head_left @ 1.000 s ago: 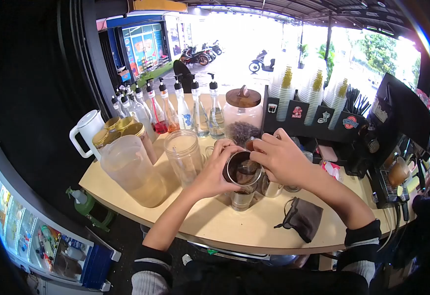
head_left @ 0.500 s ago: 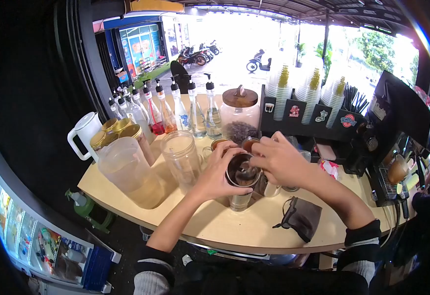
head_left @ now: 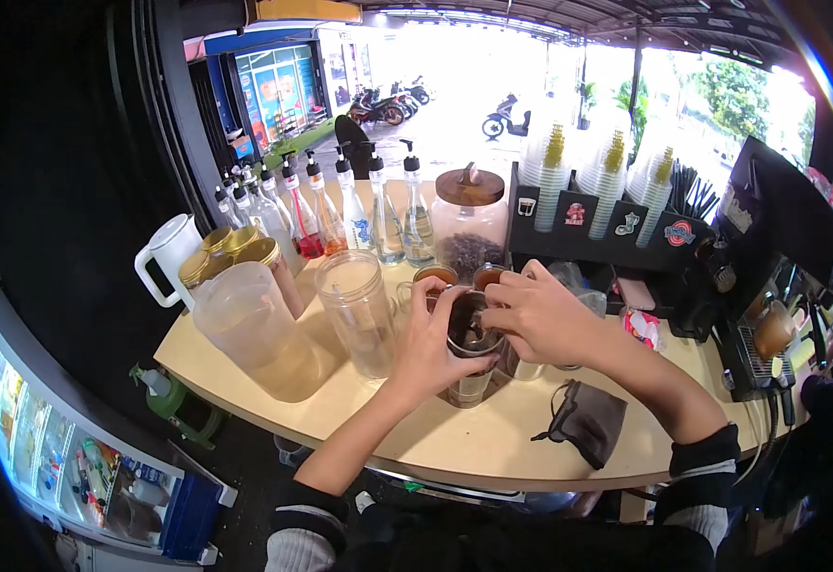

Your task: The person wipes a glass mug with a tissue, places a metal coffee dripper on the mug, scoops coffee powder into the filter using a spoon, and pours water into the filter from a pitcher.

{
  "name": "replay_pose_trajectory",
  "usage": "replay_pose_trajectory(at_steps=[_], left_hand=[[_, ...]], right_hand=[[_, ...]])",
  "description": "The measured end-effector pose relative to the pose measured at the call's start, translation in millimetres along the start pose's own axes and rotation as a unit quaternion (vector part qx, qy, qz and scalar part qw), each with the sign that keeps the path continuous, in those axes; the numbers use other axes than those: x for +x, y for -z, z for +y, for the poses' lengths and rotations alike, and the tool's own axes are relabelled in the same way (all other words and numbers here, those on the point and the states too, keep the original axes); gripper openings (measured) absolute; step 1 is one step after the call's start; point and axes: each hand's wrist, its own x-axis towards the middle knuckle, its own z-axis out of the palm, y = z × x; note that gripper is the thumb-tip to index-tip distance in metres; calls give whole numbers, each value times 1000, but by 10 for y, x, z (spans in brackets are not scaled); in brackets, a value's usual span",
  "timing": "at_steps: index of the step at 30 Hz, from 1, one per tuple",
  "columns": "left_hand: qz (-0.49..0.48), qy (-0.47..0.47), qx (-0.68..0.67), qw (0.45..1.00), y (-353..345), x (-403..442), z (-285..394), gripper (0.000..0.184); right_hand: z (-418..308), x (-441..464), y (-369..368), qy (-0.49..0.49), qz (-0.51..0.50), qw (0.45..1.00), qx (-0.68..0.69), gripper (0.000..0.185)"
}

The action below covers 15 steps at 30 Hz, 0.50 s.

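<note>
My left hand [head_left: 428, 345] is wrapped round the rim of a silver metal cup [head_left: 470, 387] on the counter. The cup is upright and its inside looks dark, with something shiny in it. Over the cup's mouth, my right hand [head_left: 542, 316] has its fingertips pinched together at the rim; what they hold is hidden. Just behind the hands are two glasses of brown drink [head_left: 434, 275], partly covered by my fingers. A clear tall jar [head_left: 355, 310] stands left of my left hand. A dark drawstring pouch [head_left: 583, 424] lies in front of my right forearm.
Pump bottles [head_left: 355, 229] line the back left, beside a wooden-lidded jar [head_left: 470, 224] of dark contents. A cloudy pitcher [head_left: 245, 324] and white jug [head_left: 167, 255] stand left. Cup stacks [head_left: 599, 181] fill a black holder; a coffee machine [head_left: 760, 343] stands right.
The left hand has shifted its grip at the cup's rim, fingers now more closed over its far side. My right fingers have dipped slightly nearer the mouth. The view has shifted a little.
</note>
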Motion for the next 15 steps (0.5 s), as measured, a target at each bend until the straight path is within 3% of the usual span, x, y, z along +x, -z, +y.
replay_pose_trajectory(at_steps=[4, 7, 10, 12, 15], left_hand=[[15, 9, -16, 1000, -26, -6, 26, 83], [-7, 9, -61, 998, 17, 19, 3, 81], [-55, -60, -67, 994, 81, 51, -114, 86], [-115, 31, -178, 977, 171, 78, -106, 94], [-140, 14, -225, 964, 146, 61, -194, 102]], right_hand=[[-49, -1, 0, -17, 32, 996, -80, 19], [-70, -12, 28, -10, 17, 1000, 5, 20], [-2, -29, 60, -59, 27, 998, -17, 19], [-36, -54, 82, -54, 14, 998, -1, 19], [-22, -41, 31, -55, 18, 998, 9, 18]])
